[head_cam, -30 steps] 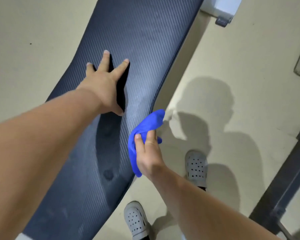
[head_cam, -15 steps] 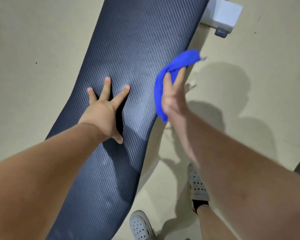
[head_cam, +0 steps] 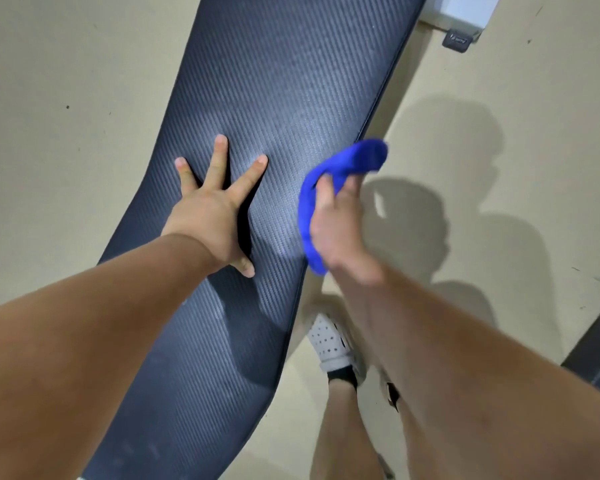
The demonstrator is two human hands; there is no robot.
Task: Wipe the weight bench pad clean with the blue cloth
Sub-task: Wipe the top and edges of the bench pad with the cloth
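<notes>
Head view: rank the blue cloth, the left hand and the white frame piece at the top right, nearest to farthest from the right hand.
1. blue cloth: in the grip of the right hand, at the right edge of the bench pad.
2. left hand: spread flat on the pad, to the left.
3. white frame piece: top right corner, well beyond both hands.

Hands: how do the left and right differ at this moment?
The left hand lies flat with fingers spread; the right hand is curled. The left hand holds nothing and presses the pad near its middle; the right hand grips the cloth at the pad's right edge. The left hand looks sharp, the right hand blurred. Both are bare and sit about level along the pad.
</notes>
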